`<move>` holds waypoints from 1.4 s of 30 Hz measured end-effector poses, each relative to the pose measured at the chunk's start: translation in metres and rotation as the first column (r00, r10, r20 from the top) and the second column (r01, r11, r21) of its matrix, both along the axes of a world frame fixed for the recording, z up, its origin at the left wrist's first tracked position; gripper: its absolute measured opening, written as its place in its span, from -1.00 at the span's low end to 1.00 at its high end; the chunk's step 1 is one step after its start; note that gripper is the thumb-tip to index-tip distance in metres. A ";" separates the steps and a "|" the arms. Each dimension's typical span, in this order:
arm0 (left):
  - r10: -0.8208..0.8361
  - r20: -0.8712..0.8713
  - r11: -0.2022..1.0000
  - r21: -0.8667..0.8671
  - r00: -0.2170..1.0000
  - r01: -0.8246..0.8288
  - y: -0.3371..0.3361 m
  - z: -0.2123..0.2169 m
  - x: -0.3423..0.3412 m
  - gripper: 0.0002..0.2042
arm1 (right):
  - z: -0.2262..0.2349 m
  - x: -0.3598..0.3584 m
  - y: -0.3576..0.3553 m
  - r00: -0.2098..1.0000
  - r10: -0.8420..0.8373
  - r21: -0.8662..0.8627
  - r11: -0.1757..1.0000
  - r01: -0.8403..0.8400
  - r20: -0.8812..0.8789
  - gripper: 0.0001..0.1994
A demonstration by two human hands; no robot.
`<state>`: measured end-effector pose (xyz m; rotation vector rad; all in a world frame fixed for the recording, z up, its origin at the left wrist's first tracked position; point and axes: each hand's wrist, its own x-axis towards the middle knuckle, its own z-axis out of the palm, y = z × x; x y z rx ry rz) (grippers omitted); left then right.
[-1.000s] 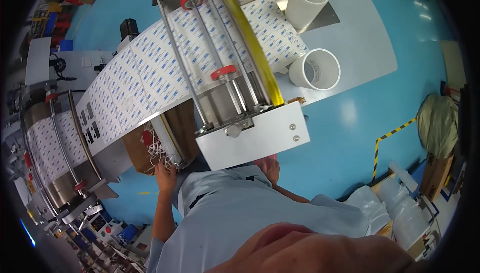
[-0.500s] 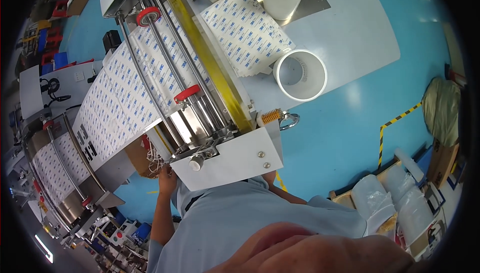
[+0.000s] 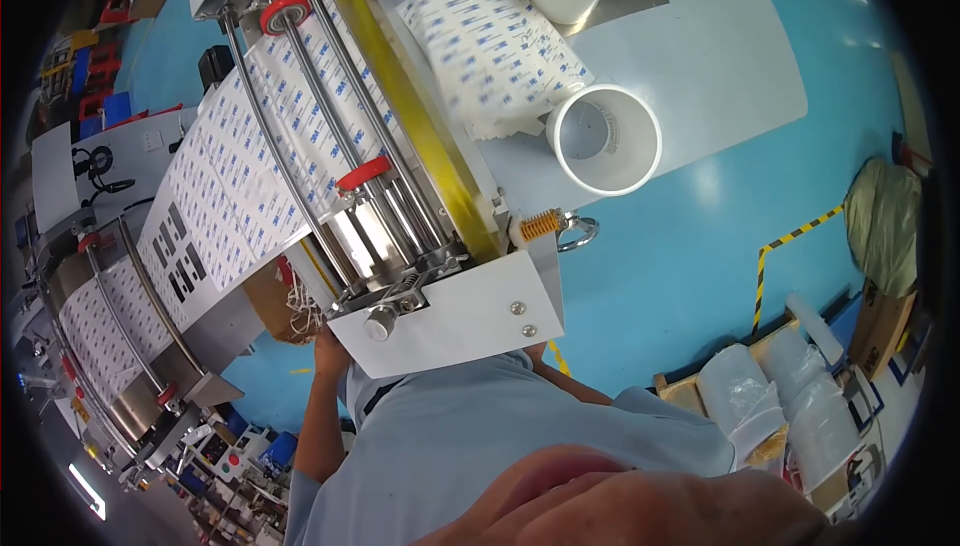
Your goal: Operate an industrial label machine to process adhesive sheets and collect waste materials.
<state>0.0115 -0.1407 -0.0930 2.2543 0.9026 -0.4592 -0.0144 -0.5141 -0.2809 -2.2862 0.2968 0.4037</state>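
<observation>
My left hand (image 3: pixel 328 344) reaches under the white end plate (image 3: pixel 450 321); rollers (image 3: pixel 330 146) run away up-left; fingers hidden, can't tell; right hand unseen.

2 white tubes (image 3: pixel 604 138), 2 red collars (image 3: pixel 364 173), 1 printed web (image 3: pixel 240 176), 1 yellow bar (image 3: pixel 410 106)

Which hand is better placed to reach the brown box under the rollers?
Probably left: the left hand reaches up beside the brown box, while the right hand is hidden behind the white end plate.
</observation>
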 end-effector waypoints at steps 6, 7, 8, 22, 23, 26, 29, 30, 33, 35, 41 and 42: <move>-0.401 -0.129 0.906 0.091 0.907 0.413 0.026 -0.007 -0.018 -0.63 | 0.010 0.010 0.000 1.000 -0.003 0.010 1.000 0.002 0.018 -0.52; -0.394 -0.131 0.910 0.085 0.910 0.406 0.029 -0.008 -0.022 -0.63 | 0.011 0.010 0.001 1.000 0.003 -0.002 1.000 -0.003 0.026 -0.52; -0.304 -0.122 0.948 0.063 0.945 0.313 0.030 -0.010 -0.025 -0.64 | 0.011 0.010 0.001 0.999 0.009 -0.014 1.000 -0.009 0.033 -0.51; 0.072 -0.091 0.997 0.019 0.993 -0.070 0.029 0.000 -0.036 -0.69 | 0.007 0.008 -0.003 0.998 0.065 -0.008 0.998 -0.065 -0.008 -0.53; 0.029 -0.073 0.996 0.081 0.997 -0.023 0.030 0.001 -0.039 -0.69 | 0.004 0.006 -0.003 0.998 0.063 -0.008 0.998 -0.063 0.006 -0.55; 0.118 -0.192 0.966 0.250 0.974 -0.068 0.036 0.009 -0.052 -0.69 | -0.006 0.002 -0.003 0.996 0.064 0.001 0.998 -0.065 0.053 -0.61; 0.186 -0.191 0.930 0.351 0.964 -0.110 0.040 0.018 -0.079 -0.62 | -0.017 -0.003 -0.003 0.989 0.028 0.020 0.999 -0.032 0.145 -0.66; 0.275 -0.189 0.918 0.342 0.943 -0.199 0.041 0.017 -0.089 -0.63 | -0.020 -0.004 -0.006 0.989 0.035 0.043 0.998 -0.042 0.146 -0.67; 0.277 -0.152 0.890 0.414 0.949 -0.194 0.042 0.006 -0.119 -0.63 | -0.034 -0.001 -0.017 0.989 0.106 0.100 0.988 -0.117 0.104 -0.66; 0.301 -0.124 0.882 0.413 0.946 -0.226 0.044 -0.003 -0.133 -0.66 | -0.040 -0.001 -0.022 0.982 0.187 0.183 0.967 -0.178 -0.030 -0.63; 0.336 0.046 0.897 0.288 0.941 -0.335 0.037 0.016 -0.097 -0.71 | -0.037 -0.002 -0.017 0.986 0.146 0.064 0.988 -0.142 -0.073 -0.57; 0.310 0.104 0.913 0.243 0.945 -0.327 0.034 0.028 -0.077 -0.75 | -0.034 -0.001 -0.015 0.996 0.089 -0.009 0.996 -0.089 -0.028 -0.57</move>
